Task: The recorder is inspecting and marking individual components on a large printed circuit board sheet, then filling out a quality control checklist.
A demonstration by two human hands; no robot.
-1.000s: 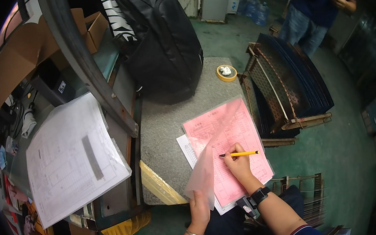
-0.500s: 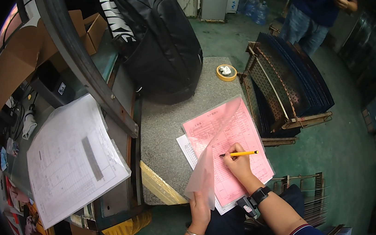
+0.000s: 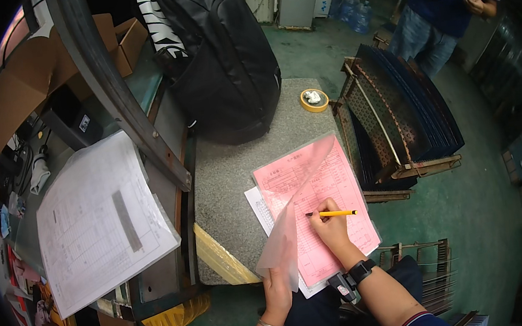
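Note:
A pink printed form (image 3: 334, 183) lies in a clear plastic sleeve on the grey speckled tabletop (image 3: 225, 186), over a white printed sheet (image 3: 257, 203). My right hand (image 3: 330, 229) rests on the form, its fingers closed round a yellow pen (image 3: 342, 213) whose dark tip points left at the page. At the near left corner, my left hand (image 3: 278, 290) grips the lifted clear cover sheet (image 3: 281, 244), folded back across part of the form. Its fingers are partly hidden behind the film.
A black backpack (image 3: 224, 64) stands at the back of the table beside a yellow tape roll (image 3: 314, 100). Left is a sleeved white document (image 3: 103, 219) by a metal post (image 3: 113, 83). A rack of dark panels (image 3: 396, 109) stands right; beyond it is another person (image 3: 443, 7).
My hands and the papers stay almost in place; the pen has shifted very slightly. The other person's hands have moved a little.

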